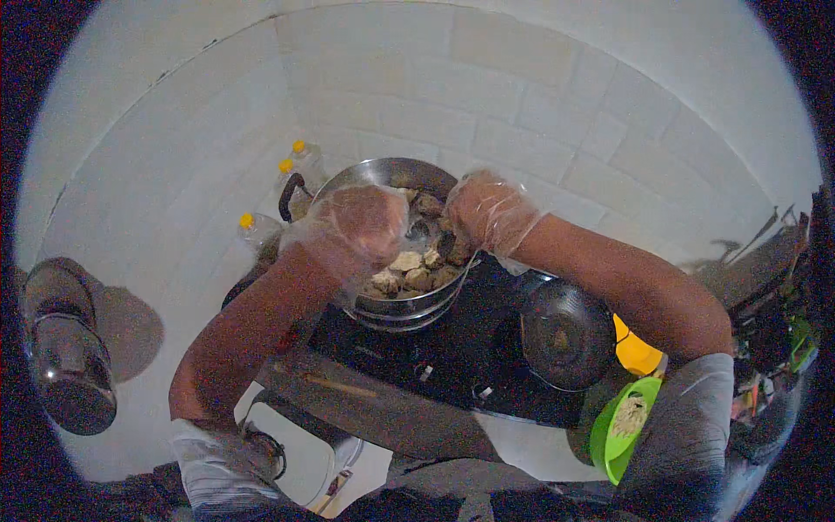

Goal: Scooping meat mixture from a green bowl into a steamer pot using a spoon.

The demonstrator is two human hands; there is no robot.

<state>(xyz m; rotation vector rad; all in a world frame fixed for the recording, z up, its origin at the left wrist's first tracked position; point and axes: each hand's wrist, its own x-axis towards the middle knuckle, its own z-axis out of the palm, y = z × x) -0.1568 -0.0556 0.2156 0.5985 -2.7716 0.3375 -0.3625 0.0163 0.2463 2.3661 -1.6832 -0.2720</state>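
A stainless steel pot [398, 320], its rim round and shiny, sits on a black cooktop [391, 359]. Brown and pale lumps of food [417, 277] fill it around a raised middle part. My left hand [366, 218], in a clear plastic glove, is over the left side of the pot. At the right rim is my right hand [486, 205], gloved the same way, with its fingertips turned in toward the lumps. The fingers of both hands are largely hidden or blurred, so I cannot tell whether either holds a piece.
Beside the pot, a dark round pan or lid [567, 336] rests on the cooktop. A green bowl [610, 430] with pale, crumbly contents and a yellow object [636, 349] lie by my right arm. Yellow-capped bottles [261, 228] stand behind at left, before a tiled wall [456, 98].
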